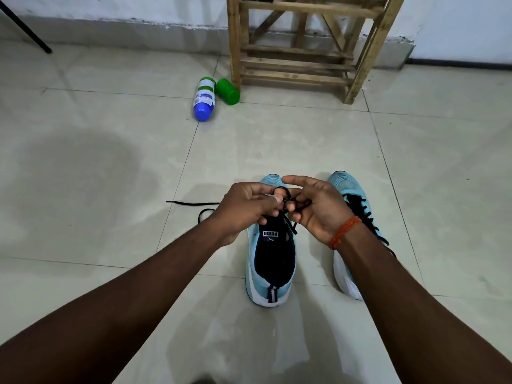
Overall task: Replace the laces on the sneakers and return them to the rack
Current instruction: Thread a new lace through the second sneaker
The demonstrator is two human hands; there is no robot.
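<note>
- Both hands are together, working right over the sneaker point(273, 261). It sits directly below them on the floor tiles point(110, 176), heel toward the person and toe hidden behind the knuckles.
- The left hand point(246, 206) has thumb and fingertips pinched on the black lace point(286, 201), with a small loop standing up just above the pinch.
- The right hand point(315, 209) meets it from the other side, palm turned up. Its lower fingers are curled on the same lace and its thumb stretches out over the top, almost touching the left hand.
- A short strand of that lace hangs down from between the hands onto the dark tongue of the sneaker.
- Out past the left hand, a loose lace end point(191, 202) trails flat along the tiles; its near part disappears behind the left wrist.
- An orange thread band point(345, 231) circles the right wrist.
- Just beyond the right hand and partly under that forearm stands the second sneaker point(349, 187), pale blue like the first, with black lacing showing up its front.
- Well ahead of both hands the wooden rack point(299, 65) stands against the wall, its lower slats bare.
- Ahead of the left hand, beside the rack's leg, a blue-capped bottle point(204, 98) lies on its side, with a green container point(227, 91) touching it.
- Far off to the left, a thin black pole point(27, 29) slants down to the floor.
</note>
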